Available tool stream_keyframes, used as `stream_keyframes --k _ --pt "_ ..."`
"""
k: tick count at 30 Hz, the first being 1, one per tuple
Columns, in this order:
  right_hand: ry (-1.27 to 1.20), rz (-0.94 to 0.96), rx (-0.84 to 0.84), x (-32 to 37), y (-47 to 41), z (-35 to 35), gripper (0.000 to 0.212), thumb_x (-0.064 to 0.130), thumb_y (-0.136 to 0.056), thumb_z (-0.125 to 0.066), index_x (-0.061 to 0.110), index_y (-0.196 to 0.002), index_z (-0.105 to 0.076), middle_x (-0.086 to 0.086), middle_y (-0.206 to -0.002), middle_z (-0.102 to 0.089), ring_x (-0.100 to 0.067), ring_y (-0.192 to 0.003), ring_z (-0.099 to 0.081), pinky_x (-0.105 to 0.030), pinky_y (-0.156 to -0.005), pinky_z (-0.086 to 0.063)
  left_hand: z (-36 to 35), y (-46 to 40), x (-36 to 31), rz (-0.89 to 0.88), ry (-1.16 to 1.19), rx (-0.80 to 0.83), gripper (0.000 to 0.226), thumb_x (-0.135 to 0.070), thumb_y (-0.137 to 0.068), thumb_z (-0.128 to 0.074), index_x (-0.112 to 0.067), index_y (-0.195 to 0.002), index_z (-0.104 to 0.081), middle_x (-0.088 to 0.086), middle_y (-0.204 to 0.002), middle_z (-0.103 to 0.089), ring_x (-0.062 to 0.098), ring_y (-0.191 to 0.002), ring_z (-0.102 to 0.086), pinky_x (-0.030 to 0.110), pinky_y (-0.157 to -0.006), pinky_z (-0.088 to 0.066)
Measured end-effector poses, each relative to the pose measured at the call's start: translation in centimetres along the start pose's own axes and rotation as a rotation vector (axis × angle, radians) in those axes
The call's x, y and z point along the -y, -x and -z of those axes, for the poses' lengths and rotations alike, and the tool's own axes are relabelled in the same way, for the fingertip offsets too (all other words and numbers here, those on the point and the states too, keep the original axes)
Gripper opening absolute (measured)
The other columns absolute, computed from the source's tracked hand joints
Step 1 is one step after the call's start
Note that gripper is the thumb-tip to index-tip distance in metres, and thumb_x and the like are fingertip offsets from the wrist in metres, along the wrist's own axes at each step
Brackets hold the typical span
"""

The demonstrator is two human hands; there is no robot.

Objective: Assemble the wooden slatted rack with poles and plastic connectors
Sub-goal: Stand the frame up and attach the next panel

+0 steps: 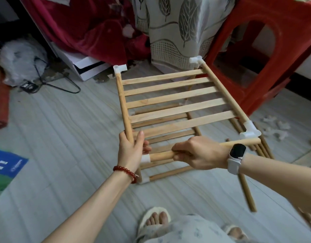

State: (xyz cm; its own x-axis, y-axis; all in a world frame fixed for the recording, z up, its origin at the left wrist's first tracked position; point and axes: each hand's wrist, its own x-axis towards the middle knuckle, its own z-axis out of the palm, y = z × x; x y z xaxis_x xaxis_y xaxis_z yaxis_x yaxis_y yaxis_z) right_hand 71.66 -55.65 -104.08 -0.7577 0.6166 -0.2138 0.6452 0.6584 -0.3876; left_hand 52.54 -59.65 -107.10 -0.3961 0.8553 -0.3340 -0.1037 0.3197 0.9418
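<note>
A wooden slatted panel with several flat slats is held up above the floor, tilted away from me. White plastic connectors sit on its far left corner, far right corner and near right corner. My left hand grips the near end of the panel's left side pole. My right hand grips a round pole lying crosswise, its left end in a white connector at the near left corner. Below it stands a lower frame of poles.
Loose poles lie on the pale floor at right, with white plastic scraps beyond. A red plastic stool stands at back right, a leaf-patterned cloth behind the panel, a blue bag at left. My slippered feet are below.
</note>
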Motion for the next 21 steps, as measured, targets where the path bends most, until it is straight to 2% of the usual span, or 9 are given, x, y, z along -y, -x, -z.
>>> stream_keyframes --k 3,5,7,9,11,14,17,21 --pt "-0.193 -0.051 0.136 -0.3 -0.9 0.8 0.019 0.032 -0.095 -0.049 0.019 -0.086 -0.058 0.01 -0.063 -0.048 -0.007 -0.055 -0.042 -0.029 -0.056 -0.035 0.3 -0.3 -0.1 -0.005 -0.125 0.004 0.032 -0.016 -0.092 -0.055 -0.007 -0.117 -0.038 0.007 -0.096 -0.056 0.02 -0.077 -0.064 0.034 -0.068 -0.056" --pt "-0.123 -0.023 0.104 -0.2 -0.3 0.6 0.022 0.037 -0.095 -0.048 0.019 -0.092 -0.059 0.009 -0.067 -0.051 -0.008 -0.058 -0.045 -0.032 -0.059 -0.041 0.3 0.0 -0.2 -0.04 -0.396 -0.014 0.043 -0.02 -0.091 -0.056 -0.005 -0.126 -0.035 0.012 -0.117 -0.048 0.027 -0.098 -0.058 0.034 -0.08 -0.05" --pt "0.092 -0.002 0.031 0.2 0.7 -0.3 0.035 0.049 -0.095 -0.039 0.021 -0.104 -0.058 0.006 -0.08 -0.059 -0.015 -0.067 -0.053 -0.037 -0.063 -0.046 0.2 0.7 -0.2 -0.156 -0.614 -0.024 0.062 -0.024 -0.092 -0.054 -0.003 -0.142 -0.023 0.016 -0.142 -0.028 0.03 -0.124 -0.041 0.034 -0.097 -0.041" --pt "0.246 -0.016 -0.125 0.8 1.6 -1.3 0.047 0.056 -0.094 -0.029 0.021 -0.109 -0.058 0.004 -0.088 -0.062 -0.02 -0.072 -0.06 -0.038 -0.059 -0.049 0.3 1.1 -0.3 -0.403 -0.804 -0.036 0.068 -0.026 -0.093 -0.05 -0.008 -0.148 -0.015 0.012 -0.154 -0.008 0.026 -0.141 -0.014 0.033 -0.111 -0.024" --pt "0.317 0.014 -0.309 1.3 2.0 -2.0 0.049 0.051 -0.09 -0.032 0.016 -0.096 -0.066 0.001 -0.074 -0.062 -0.02 -0.06 -0.06 -0.032 -0.044 -0.047 0.7 0.3 -0.7 -0.58 -0.969 0.036 0.059 -0.025 -0.094 -0.047 -0.012 -0.147 -0.022 0.008 -0.156 -0.005 0.021 -0.144 0.003 0.033 -0.114 -0.011" --pt "0.416 0.054 -0.467 1.8 1.8 -2.5 0.041 0.043 -0.086 -0.039 0.015 -0.082 -0.069 0.002 -0.062 -0.055 -0.018 -0.049 -0.054 -0.025 -0.036 -0.042 1.1 -0.7 -0.9 -0.541 -0.937 0.17 0.04 -0.018 -0.097 -0.041 -0.01 -0.136 -0.044 0.004 -0.156 -0.013 0.015 -0.143 0.013 0.028 -0.114 0.002" --pt "0.389 0.082 -0.533 1.7 1.5 -2.8 0.037 0.038 -0.088 -0.043 0.014 -0.081 -0.069 0.0 -0.058 -0.051 -0.019 -0.044 -0.048 -0.026 -0.034 -0.04 0.9 -0.7 -0.4 -0.591 -0.832 0.138 0.033 -0.013 -0.097 -0.04 -0.006 -0.125 -0.055 0.006 -0.151 -0.026 0.016 -0.143 0.01 0.018 -0.109 0.007" --pt "0.317 0.141 -0.523 1.4 1.1 -2.6 0.035 0.036 -0.088 -0.044 0.013 -0.081 -0.07 0.001 -0.056 -0.051 -0.018 -0.038 -0.045 -0.023 -0.03 -0.035 0.9 -1.2 0.0 -0.587 -0.8 0.139 0.032 -0.013 -0.097 -0.041 -0.005 -0.123 -0.058 0.003 -0.146 -0.036 0.02 -0.143 0.01 0.022 -0.112 0.003"
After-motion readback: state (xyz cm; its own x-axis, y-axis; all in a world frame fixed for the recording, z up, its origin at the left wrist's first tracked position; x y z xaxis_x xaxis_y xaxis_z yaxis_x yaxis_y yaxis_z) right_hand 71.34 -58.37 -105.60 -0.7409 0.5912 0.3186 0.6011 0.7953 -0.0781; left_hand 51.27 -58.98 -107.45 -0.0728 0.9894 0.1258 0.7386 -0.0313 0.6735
